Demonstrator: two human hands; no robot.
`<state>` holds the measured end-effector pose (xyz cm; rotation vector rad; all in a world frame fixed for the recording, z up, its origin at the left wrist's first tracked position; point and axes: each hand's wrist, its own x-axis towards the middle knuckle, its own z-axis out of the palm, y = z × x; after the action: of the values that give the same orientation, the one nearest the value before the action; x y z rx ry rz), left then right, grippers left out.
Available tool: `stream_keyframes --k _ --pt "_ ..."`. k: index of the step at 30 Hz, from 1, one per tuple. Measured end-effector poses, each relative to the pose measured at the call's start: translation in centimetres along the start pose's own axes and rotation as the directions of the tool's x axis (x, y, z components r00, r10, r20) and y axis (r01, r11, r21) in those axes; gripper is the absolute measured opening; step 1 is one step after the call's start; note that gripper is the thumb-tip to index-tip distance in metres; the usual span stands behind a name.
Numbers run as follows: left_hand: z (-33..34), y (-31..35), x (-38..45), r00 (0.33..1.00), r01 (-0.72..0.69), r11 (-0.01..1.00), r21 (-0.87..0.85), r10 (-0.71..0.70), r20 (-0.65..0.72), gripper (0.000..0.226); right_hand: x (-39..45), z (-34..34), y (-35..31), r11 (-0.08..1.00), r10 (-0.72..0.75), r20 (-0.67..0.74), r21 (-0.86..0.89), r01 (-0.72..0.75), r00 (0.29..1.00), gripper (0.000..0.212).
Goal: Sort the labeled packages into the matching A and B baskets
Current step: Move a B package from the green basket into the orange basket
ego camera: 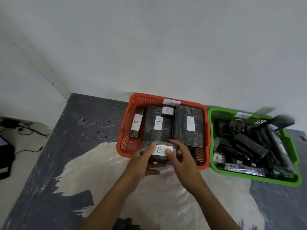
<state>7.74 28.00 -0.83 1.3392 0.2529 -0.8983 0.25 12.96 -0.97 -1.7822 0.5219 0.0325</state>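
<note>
Hands meet at the near rim of the red basket [123, 130], both on 1 dark wrapped package [157, 157] whose white label reads B. The left hand [142, 161] grips its left end, thumb on top beside the label and fingers curled underneath; the right hand [180, 156] grips the right end, thumb by the label's other edge and fingers wrapped over the far side. The package's long axis runs left to right, along the basket's near wall, and it sits at or just over that wall; whether it already rests inside I cannot tell. Beyond it, 4 B-labeled packages [158, 128] lie in the basket with long axes pointing away from the person. The green basket [214, 156], tagged A, stands just right, touching or nearly so, piled with dark packages. Judging by this, the package belongs straight ahead in red, and both hands are equally near.
</note>
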Motion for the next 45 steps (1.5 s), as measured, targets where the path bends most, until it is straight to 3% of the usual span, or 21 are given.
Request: stream_keyframes --k 3,6,10,13,17,21,25,29,32,37,42,45 --pt "-1.1 1.8 1.5 0.999 -0.045 0.997 0.056 0.045 -0.002 0.044 1.8 -0.9 -0.9 0.928 -0.136 0.085 -0.337 0.157 0.987 0.087" --pt "-1.5 3.4 3.4 0.999 -0.011 0.997 0.082 0.006 0.054 0.042 4.0 -1.8 -1.4 0.789 -0.217 0.150 -0.555 0.264 0.965 0.079" --pt "-1.4 4.0 6.1 0.999 -0.012 0.999 0.046 0.011 0.036 0.034 5.9 -1.3 -1.9 0.738 -0.225 0.004 -0.652 0.174 0.974 0.069" --pt "-0.5 3.7 8.4 0.998 -0.018 0.999 0.041 0.020 -0.052 0.033 6.3 0.1 -1.3 0.689 -0.240 -0.144 -0.722 0.063 0.960 0.068" --pt "0.2 3.8 11.3 0.993 -0.032 0.968 0.250 0.059 -0.100 0.022 6.6 1.5 -0.1 0.587 -0.225 -0.255 -0.806 -0.078 0.940 0.071" --pt "0.4 4.4 13.1 0.987 -0.101 0.814 0.572 0.155 -0.045 0.035 7.2 1.8 0.8 0.525 -0.223 -0.289 -0.841 -0.135 0.931 0.062" --pt "1.3 4.4 13.5 0.973 -0.167 0.738 0.654 0.231 -0.012 0.033 7.8 1.7 1.5 0.499 -0.238 -0.260 -0.859 -0.112 0.936 0.062" --pt "1.4 4.5 13.3 0.921 -0.218 0.519 0.827 0.389 -0.001 0.041 7.9 1.5 2.0 0.498 -0.224 -0.245 -0.861 -0.106 0.943 0.060" --pt "1.4 4.4 13.4 0.923 -0.210 0.581 0.786 0.383 -0.038 0.052 7.7 1.3 2.3 0.518 -0.199 -0.255 -0.847 -0.119 0.946 0.059" --pt "2.0 3.8 13.4 0.927 -0.235 0.623 0.746 0.374 -0.020 0.042 7.5 0.9 2.5 0.543 -0.173 -0.253 -0.831 -0.122 0.952 0.059" --pt "2.4 3.7 13.4 0.926 -0.234 0.595 0.769 0.376 -0.010 0.041 7.3 0.5 2.0 0.554 -0.154 -0.233 -0.825 -0.111 0.960 0.057" --pt "2.6 3.9 13.0 0.919 -0.243 0.527 0.814 0.393 0.020 0.044 7.0 0.0 1.6 0.593 -0.155 -0.204 -0.801 -0.073 0.967 0.057"
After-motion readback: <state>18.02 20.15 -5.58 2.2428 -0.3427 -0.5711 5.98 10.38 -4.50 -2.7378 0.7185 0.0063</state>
